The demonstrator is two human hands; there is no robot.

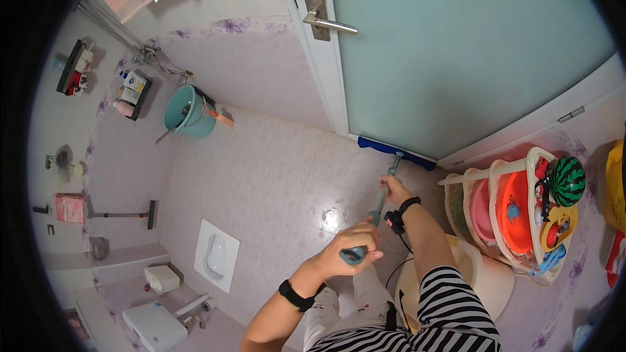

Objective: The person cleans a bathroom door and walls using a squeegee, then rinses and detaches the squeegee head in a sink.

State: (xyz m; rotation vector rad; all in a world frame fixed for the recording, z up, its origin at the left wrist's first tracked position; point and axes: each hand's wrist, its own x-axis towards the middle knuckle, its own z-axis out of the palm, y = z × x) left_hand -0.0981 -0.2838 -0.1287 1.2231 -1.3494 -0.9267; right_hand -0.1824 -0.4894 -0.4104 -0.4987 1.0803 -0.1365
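A flat mop with a blue head (396, 152) lies along the foot of the frosted glass door (440, 58). Its grey-green handle (379, 201) slants back towards me. My left hand (353, 249) grips the handle near its top end. Farther down the pole, closer to the mop head, my right hand (394, 188) is closed around it. Both wrists wear black bands. Wet, shiny patches show on the tiled floor (274, 171) left of the pole.
At right stands a white tiered rack (495, 176) with basins and toys, beside a cream plastic tub (489, 278). A teal bucket (198, 116) sits in the far left corner. The squat toilet (217, 255) is set in the floor at left, near a lidded white bin (164, 278).
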